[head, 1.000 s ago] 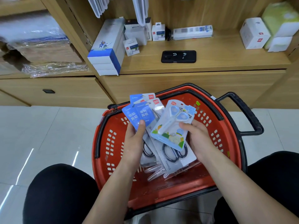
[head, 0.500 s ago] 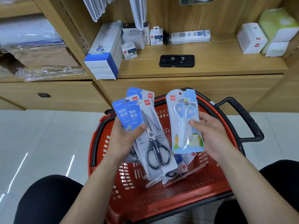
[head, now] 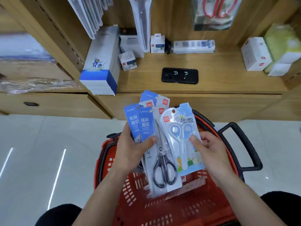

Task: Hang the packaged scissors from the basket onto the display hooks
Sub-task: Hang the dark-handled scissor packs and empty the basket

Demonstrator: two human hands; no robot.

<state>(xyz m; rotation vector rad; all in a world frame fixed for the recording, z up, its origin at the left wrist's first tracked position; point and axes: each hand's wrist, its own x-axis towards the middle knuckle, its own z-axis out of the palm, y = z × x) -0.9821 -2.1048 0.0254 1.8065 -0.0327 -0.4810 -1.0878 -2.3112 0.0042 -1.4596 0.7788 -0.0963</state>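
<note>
At six o'clock, nearest the camera, the red basket (head: 203, 207) sits on the floor between the person's dark-clad knees. A few loose packs (head: 192, 183) lie in it under the hands. Just above it the left hand (head: 130, 154) grips a fanned stack of scissor packs (head: 162, 160). The thumb is clamped across the front card and the fingers are curled behind. The hang holes point to twelve o'clock, probably so each card can go straight onto a hook.

At three o'clock of the stack the right hand (head: 211, 152) pinches a pale-blue child's scissors pack (head: 180, 141), thumb in front and fingers behind, its edge overlapping the stack. It is likely held apart because it is a different kind and needs its own hook.

Farther off at twelve o'clock, a wooden shelf (head: 219, 85) carries a black phone (head: 180, 75) and small boxes. Above that hang packs (head: 141, 22) already on display — red-handled scissors (head: 211, 8) at one o'clock — though the hooks themselves are out of view.
</note>
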